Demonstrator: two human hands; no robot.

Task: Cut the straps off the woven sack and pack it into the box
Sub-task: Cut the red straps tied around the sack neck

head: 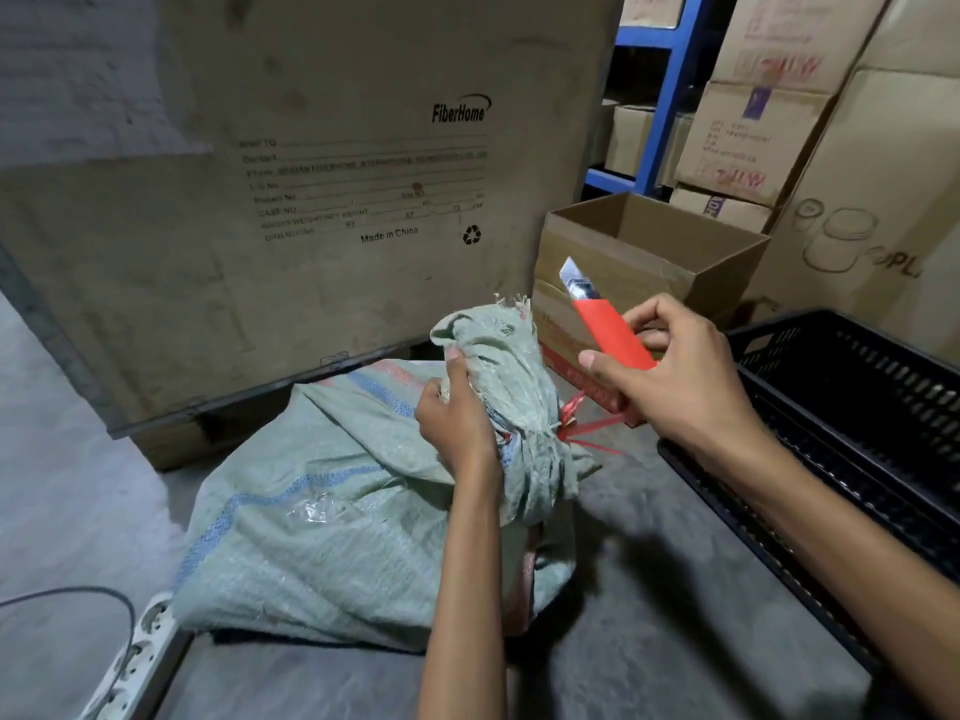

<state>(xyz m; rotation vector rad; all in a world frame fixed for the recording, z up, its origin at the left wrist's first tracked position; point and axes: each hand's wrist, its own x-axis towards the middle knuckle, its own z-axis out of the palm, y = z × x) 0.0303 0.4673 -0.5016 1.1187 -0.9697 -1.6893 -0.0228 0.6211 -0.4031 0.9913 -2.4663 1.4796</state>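
A pale green woven sack with blue stripes lies on the grey floor in the middle. Its neck is bunched and tied with a red strap. My left hand grips the bunched neck just left of the knot. My right hand holds a red utility knife above and to the right of the knot, blade out and pointing up and away. The blade is clear of the strap. An open cardboard box stands behind the knife.
A big FiberHome carton stands close behind the sack. A black plastic crate sits at the right. Stacked cartons and a blue rack fill the back right. A white power strip with a cable lies at lower left.
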